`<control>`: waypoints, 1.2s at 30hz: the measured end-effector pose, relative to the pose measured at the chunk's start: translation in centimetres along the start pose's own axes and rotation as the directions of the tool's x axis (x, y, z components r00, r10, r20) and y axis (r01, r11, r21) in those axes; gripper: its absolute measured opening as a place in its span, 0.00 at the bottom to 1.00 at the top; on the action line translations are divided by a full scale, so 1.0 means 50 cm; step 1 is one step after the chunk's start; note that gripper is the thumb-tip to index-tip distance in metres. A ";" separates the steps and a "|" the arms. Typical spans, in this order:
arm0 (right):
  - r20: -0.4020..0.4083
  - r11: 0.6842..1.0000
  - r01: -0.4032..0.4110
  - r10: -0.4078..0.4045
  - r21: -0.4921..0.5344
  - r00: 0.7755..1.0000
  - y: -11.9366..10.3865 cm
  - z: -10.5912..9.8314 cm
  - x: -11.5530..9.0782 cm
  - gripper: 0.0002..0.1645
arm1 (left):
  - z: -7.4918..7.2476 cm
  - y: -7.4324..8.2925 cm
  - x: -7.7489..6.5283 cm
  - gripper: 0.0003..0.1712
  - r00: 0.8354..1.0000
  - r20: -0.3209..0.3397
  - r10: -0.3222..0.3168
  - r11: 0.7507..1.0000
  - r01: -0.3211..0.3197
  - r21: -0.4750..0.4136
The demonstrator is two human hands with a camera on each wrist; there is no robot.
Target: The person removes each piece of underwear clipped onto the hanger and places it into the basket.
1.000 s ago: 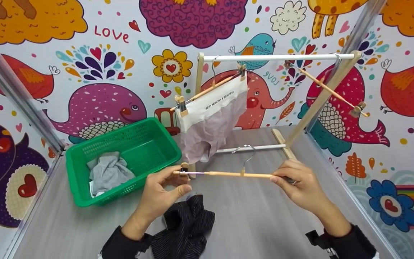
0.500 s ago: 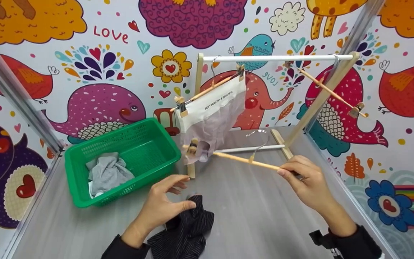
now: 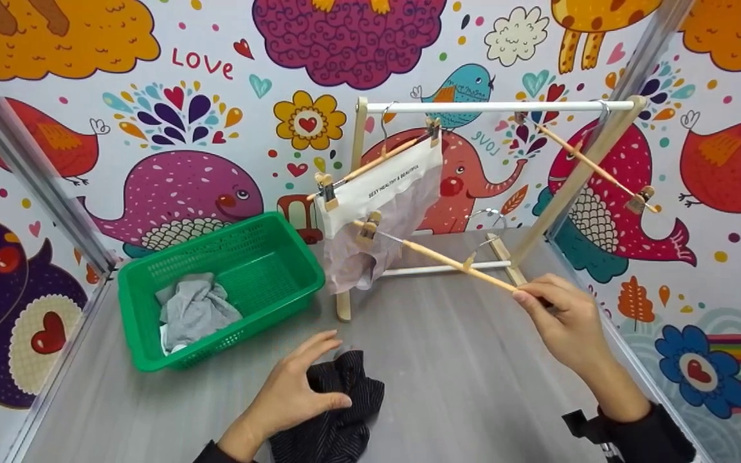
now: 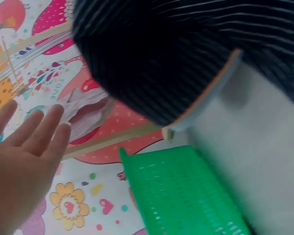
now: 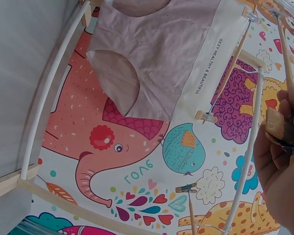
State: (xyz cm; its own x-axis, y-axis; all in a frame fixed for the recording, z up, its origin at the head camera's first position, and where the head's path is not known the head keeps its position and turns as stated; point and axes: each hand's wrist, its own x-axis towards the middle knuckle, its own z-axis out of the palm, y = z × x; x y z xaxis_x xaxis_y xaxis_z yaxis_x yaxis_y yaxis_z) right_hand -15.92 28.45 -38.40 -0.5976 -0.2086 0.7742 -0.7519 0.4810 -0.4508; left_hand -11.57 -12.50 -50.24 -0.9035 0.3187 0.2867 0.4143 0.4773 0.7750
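My right hand [image 3: 567, 321] grips one end of a wooden clip hanger [image 3: 438, 256], which slants up to the left in front of the rack. A clip at its far end overlaps the pale mauve underpants [image 3: 370, 247] in the head view. In the right wrist view, a wooden clip [image 5: 277, 125] shows among the right fingers. My left hand [image 3: 296, 392], fingers spread and holding nothing, hovers over a crumpled black striped garment [image 3: 338, 427]. The left wrist view shows that dark cloth [image 4: 152, 63] large and close, beside the loose fingers.
A wooden rack with a white top rail [image 3: 499, 106] stands at the back. The underpants hang from it on one hanger; another clip hanger [image 3: 592, 164] hangs bare at right. At left sits a green basket [image 3: 280, 225] with grey cloth [image 3: 197, 312] inside.
My left hand has let go of the hanger's left end and dropped slightly lower. My right hand has moved right, tilting the hanger so its left end rises toward the rack.
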 end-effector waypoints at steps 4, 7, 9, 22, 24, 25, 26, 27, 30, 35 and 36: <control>-0.030 1.000 -0.024 0.024 -0.005 0.999 0.006 -0.009 0.002 0.08 | 0.006 -0.014 -0.011 0.50 0.996 0.066 -0.058 0.998 0.056 0.033; -0.054 0.999 -0.027 0.027 -0.016 0.998 0.013 -0.014 0.006 0.05 | 0.011 -0.023 -0.015 0.51 0.992 0.097 -0.082 0.995 0.075 0.067; -0.077 0.999 -0.031 0.028 -0.031 0.997 0.016 -0.017 0.009 0.06 | 0.015 -0.030 -0.017 0.53 0.989 0.114 -0.091 0.993 0.081 0.087; -0.164 0.987 -0.087 0.064 -0.138 0.984 0.019 -0.031 0.020 0.08 | 0.035 -0.064 -0.030 0.62 0.974 0.190 -0.121 0.974 0.080 0.211; -0.168 0.984 -0.097 0.071 -0.149 0.983 0.021 -0.032 0.021 0.07 | 0.036 -0.066 -0.032 0.63 0.976 0.189 -0.108 0.971 0.062 0.233; -0.170 0.983 -0.100 0.074 -0.153 0.983 0.021 -0.033 0.021 0.08 | 0.037 -0.067 -0.033 0.63 0.976 0.190 -0.105 0.968 0.057 0.243; -0.172 0.982 -0.105 0.077 -0.158 0.982 0.023 -0.033 0.022 0.08 | 0.037 -0.069 -0.034 0.63 0.976 0.191 -0.103 0.966 0.052 0.252; -0.175 0.980 -0.111 0.082 -0.164 0.981 0.024 -0.033 0.022 0.09 | 0.037 -0.070 -0.034 0.63 0.976 0.193 -0.101 0.965 0.049 0.258; -0.180 0.975 -0.127 0.094 -0.184 0.979 0.028 -0.034 0.022 0.10 | 0.040 -0.075 -0.036 0.63 0.976 0.198 -0.096 0.958 0.037 0.285; -0.187 0.966 -0.135 0.094 -0.218 0.978 0.032 -0.043 0.023 0.09 | 0.042 -0.083 -0.037 0.64 0.975 0.207 -0.086 0.943 0.012 0.334; -0.187 0.965 -0.134 0.093 -0.225 0.978 0.032 -0.045 0.024 0.09 | 0.043 -0.085 -0.037 0.64 0.974 0.208 -0.086 0.940 0.010 0.342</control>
State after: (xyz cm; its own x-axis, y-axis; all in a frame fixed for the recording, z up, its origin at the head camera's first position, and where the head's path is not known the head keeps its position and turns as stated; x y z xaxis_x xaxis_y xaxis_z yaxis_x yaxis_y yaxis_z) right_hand -17.23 30.90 -37.20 -0.6019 0.0001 0.7986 -0.5827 0.6838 -0.4393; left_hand -11.42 -13.35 -55.27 -0.8931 0.4397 0.0951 0.4177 0.7319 0.5383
